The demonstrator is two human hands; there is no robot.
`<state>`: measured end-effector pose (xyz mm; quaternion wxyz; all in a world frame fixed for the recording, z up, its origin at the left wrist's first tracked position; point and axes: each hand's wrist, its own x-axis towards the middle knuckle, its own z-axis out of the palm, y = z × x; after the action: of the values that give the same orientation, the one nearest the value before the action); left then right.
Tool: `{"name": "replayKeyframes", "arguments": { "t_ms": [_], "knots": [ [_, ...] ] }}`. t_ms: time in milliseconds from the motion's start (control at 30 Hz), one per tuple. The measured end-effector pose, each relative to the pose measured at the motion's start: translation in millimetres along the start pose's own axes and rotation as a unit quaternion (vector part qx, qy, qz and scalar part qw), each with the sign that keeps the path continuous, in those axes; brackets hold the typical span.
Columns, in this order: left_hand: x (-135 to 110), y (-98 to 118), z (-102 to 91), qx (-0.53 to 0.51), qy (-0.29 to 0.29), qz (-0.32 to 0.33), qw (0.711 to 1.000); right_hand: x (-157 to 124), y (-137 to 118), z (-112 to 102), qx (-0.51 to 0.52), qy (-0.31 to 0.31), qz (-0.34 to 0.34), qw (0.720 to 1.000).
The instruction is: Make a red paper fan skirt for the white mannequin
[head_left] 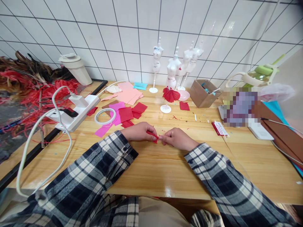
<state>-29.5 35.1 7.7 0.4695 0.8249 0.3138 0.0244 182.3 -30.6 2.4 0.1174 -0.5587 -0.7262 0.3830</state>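
My left hand (141, 131) is closed on a small folded piece of red crepe paper (153, 135) above the front middle of the table. From the other side my right hand (176, 138) pinches at the paper's right end; the fingertips hide the exact grip. Beyond the hands stands a white mini dress form (173, 67) wearing a pleated red paper skirt (171, 94). Left of it lie red paper squares (125, 114), magenta paper (103, 130) and pink sheets (129, 94). A roll of white tape (104, 116) rests partly on them.
More dress forms (157, 61) stand by the tiled wall near a cardboard box (204, 94) and a pink bowl (184, 95). At left are a power strip (78, 110), looping cables and a white cup (75, 67). A red-and-white packet (220, 128) and power bank (260, 130) lie right.
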Motion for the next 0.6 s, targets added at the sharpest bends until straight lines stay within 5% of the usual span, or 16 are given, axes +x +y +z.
{"name": "replayKeyframes", "arguments": {
  "t_ms": [333,600],
  "knots": [
    [0.3,-1.9,0.0,-0.016,0.000,-0.005,1.000,-0.7,-0.9,-0.7,0.019,0.000,0.010,1.000],
    [-1.1,5.3,5.3,-0.124,0.056,-0.032,0.990,-2.4,-2.4,-5.6,0.043,0.014,0.044,0.998]
  ]
}}
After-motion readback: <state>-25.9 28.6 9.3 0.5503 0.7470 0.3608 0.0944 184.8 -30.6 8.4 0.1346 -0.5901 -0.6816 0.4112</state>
